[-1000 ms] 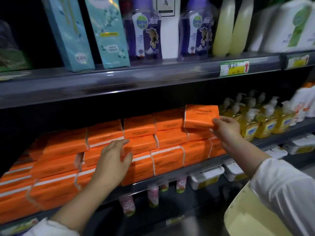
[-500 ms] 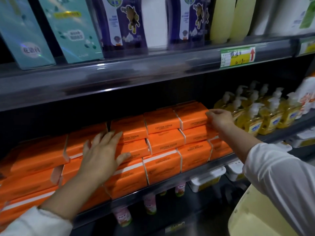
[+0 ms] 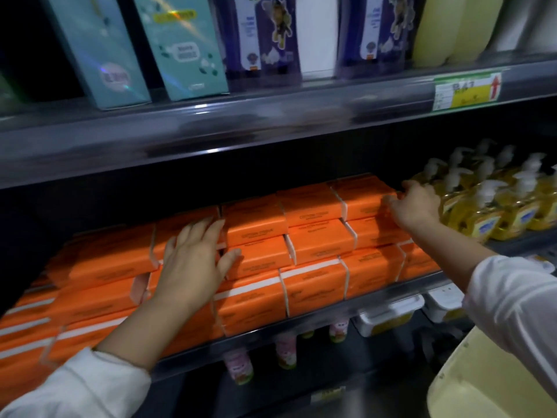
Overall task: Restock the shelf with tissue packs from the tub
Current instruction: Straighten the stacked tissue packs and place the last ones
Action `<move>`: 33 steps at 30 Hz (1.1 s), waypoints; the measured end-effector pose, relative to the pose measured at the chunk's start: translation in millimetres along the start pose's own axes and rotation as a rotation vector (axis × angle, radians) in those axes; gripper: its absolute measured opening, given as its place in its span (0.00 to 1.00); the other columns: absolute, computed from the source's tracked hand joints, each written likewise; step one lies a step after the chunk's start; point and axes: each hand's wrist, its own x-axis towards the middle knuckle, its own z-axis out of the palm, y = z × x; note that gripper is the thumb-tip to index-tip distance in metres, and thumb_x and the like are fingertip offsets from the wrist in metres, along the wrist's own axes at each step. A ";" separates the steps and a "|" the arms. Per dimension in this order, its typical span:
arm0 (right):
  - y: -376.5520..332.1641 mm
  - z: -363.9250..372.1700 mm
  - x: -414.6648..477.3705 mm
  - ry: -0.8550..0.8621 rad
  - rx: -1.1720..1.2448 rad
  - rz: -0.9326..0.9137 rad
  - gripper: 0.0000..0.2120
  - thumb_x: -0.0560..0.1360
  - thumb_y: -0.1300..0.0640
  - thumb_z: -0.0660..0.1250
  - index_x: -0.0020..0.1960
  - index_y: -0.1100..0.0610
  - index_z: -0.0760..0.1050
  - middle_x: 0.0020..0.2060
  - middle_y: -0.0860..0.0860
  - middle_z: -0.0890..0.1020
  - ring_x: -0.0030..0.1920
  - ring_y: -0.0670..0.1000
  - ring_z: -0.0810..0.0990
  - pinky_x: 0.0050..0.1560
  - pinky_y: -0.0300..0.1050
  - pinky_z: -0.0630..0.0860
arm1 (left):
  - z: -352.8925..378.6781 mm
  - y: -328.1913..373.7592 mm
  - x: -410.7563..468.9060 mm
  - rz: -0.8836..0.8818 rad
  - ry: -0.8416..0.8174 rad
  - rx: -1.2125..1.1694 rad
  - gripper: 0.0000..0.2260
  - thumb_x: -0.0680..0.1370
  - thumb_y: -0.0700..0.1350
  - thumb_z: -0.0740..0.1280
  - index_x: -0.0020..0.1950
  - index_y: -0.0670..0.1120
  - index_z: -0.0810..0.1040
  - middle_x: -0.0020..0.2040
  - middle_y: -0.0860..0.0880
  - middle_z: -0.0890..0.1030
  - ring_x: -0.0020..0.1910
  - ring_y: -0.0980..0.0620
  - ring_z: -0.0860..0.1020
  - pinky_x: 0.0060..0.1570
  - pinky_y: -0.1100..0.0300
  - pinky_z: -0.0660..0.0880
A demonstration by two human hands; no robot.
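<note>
Head view: left hand (image 3: 193,260) lying flat, fingers spread, bracing the orange tissue packs (image 3: 316,239) on the middle shelf (image 3: 301,319). Right hand (image 3: 417,206) fingers pressing the top-right pack (image 3: 361,197), not gripping. Risk: overpushing is likely toppling the soap bottles (image 3: 488,206) just beside.

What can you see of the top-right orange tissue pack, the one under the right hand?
The top-right orange tissue pack is a rectangular block in smooth orange wrap, with a pale band down its left end and small dark print on the front, too blurred to read. It lies flat as the top of the rightmost stack on the middle shelf, on another orange pack, with a same-height neighbour at its left. The right hand presses its right end, fingers spread. Yellow pump soap bottles stand just beyond.
</note>
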 end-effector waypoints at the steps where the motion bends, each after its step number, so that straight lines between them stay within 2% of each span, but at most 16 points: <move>1: -6.4 -0.2 -9.3 0.036 -0.019 -0.068 0.22 0.75 0.54 0.65 0.67 0.62 0.69 0.64 0.64 0.69 0.64 0.65 0.66 0.65 0.52 0.63 | -3.8 -6.8 -1.7 -0.018 0.034 0.003 0.26 0.75 0.56 0.65 0.71 0.48 0.68 0.68 0.45 0.71 0.68 0.44 0.66 0.66 0.45 0.62; 4: -31.7 9.5 -40.8 0.053 -0.039 -0.351 0.21 0.73 0.57 0.67 0.65 0.62 0.71 0.61 0.64 0.71 0.61 0.65 0.67 0.63 0.51 0.63 | -16.1 -28.0 -8.2 -0.106 0.086 0.051 0.24 0.75 0.54 0.66 0.69 0.46 0.70 0.64 0.44 0.75 0.64 0.42 0.70 0.63 0.46 0.64; 7: -65.3 26.2 -70.7 -0.110 -0.072 -0.591 0.23 0.73 0.56 0.68 0.66 0.61 0.71 0.59 0.61 0.74 0.61 0.62 0.69 0.64 0.48 0.63 | -26.1 -47.2 -15.2 -0.179 0.085 0.103 0.24 0.75 0.54 0.65 0.69 0.47 0.70 0.63 0.44 0.75 0.63 0.42 0.70 0.62 0.47 0.65; 10: -98.6 43.8 -95.1 -0.273 -0.119 -0.752 0.27 0.75 0.54 0.67 0.71 0.58 0.64 0.64 0.58 0.72 0.66 0.58 0.66 0.68 0.46 0.62 | -32.4 -62.6 -21.2 -0.217 0.067 0.134 0.24 0.76 0.56 0.64 0.70 0.49 0.69 0.64 0.47 0.74 0.64 0.44 0.68 0.62 0.48 0.63; 12: -115.3 55.7 -102.5 -0.343 -0.215 -0.754 0.32 0.75 0.51 0.67 0.74 0.56 0.58 0.69 0.58 0.67 0.69 0.58 0.63 0.71 0.48 0.60 | -35.8 -72.1 -24.9 -0.234 0.060 0.146 0.24 0.76 0.57 0.63 0.70 0.49 0.68 0.64 0.46 0.73 0.65 0.44 0.67 0.62 0.47 0.62; 15: -128.2 65.9 -101.6 -0.428 -0.369 -0.630 0.40 0.74 0.46 0.67 0.77 0.53 0.49 0.76 0.58 0.53 0.74 0.61 0.55 0.73 0.54 0.54 | -39.4 -89.7 -30.2 -0.274 0.030 0.173 0.26 0.76 0.58 0.62 0.71 0.50 0.66 0.67 0.47 0.71 0.67 0.44 0.64 0.64 0.46 0.61; 16: -129.2 67.5 -100.4 -0.450 -0.396 -0.594 0.42 0.73 0.44 0.67 0.77 0.53 0.46 0.76 0.58 0.51 0.74 0.61 0.54 0.74 0.56 0.52 | -40.0 -96.4 -32.0 -0.282 0.023 0.181 0.26 0.76 0.59 0.62 0.72 0.50 0.65 0.67 0.47 0.71 0.67 0.44 0.64 0.64 0.46 0.61; 17: -129.3 68.4 -99.2 -0.461 -0.420 -0.565 0.43 0.73 0.43 0.66 0.77 0.53 0.45 0.76 0.58 0.53 0.74 0.61 0.54 0.73 0.57 0.52 | -40.7 -103.1 -33.8 -0.289 0.018 0.186 0.27 0.76 0.59 0.62 0.72 0.51 0.65 0.68 0.47 0.70 0.67 0.44 0.64 0.64 0.46 0.61; 19: -128.7 69.1 -99.1 -0.437 -0.455 -0.533 0.43 0.73 0.40 0.65 0.77 0.54 0.46 0.72 0.60 0.62 0.72 0.60 0.60 0.72 0.57 0.55 | -41.6 -114.5 -36.6 -0.305 0.006 0.198 0.27 0.76 0.59 0.62 0.72 0.51 0.65 0.68 0.47 0.70 0.68 0.45 0.64 0.64 0.45 0.61; 22: -128.7 69.7 -100.7 -0.337 -0.459 -0.533 0.35 0.75 0.42 0.64 0.74 0.57 0.54 0.65 0.60 0.71 0.68 0.60 0.66 0.69 0.55 0.60 | -40.9 -124.4 -37.7 -0.335 -0.039 0.190 0.27 0.76 0.61 0.60 0.72 0.52 0.64 0.69 0.48 0.69 0.68 0.45 0.62 0.65 0.42 0.61; 24: -129.0 70.1 -101.5 -0.302 -0.466 -0.539 0.32 0.75 0.43 0.63 0.73 0.56 0.58 0.64 0.59 0.72 0.67 0.60 0.67 0.68 0.55 0.61 | -37.9 -127.4 -37.7 -0.337 -0.054 0.137 0.27 0.76 0.60 0.60 0.72 0.51 0.64 0.69 0.47 0.69 0.68 0.44 0.62 0.63 0.42 0.63; 27: -126.5 72.7 -101.9 -0.265 -0.472 -0.555 0.30 0.76 0.43 0.63 0.72 0.56 0.60 0.64 0.58 0.72 0.66 0.59 0.67 0.67 0.55 0.61 | -32.1 -132.0 -35.6 -0.302 -0.010 0.009 0.25 0.77 0.55 0.64 0.71 0.46 0.67 0.66 0.42 0.71 0.64 0.41 0.65 0.62 0.46 0.65; 33: -123.6 78.1 -104.5 -0.226 -0.439 -0.568 0.29 0.76 0.44 0.62 0.72 0.57 0.61 0.63 0.59 0.72 0.65 0.60 0.67 0.66 0.54 0.63 | -28.6 -138.6 -28.0 -0.273 -0.013 -0.056 0.25 0.77 0.51 0.65 0.71 0.45 0.67 0.67 0.40 0.70 0.65 0.40 0.65 0.66 0.52 0.62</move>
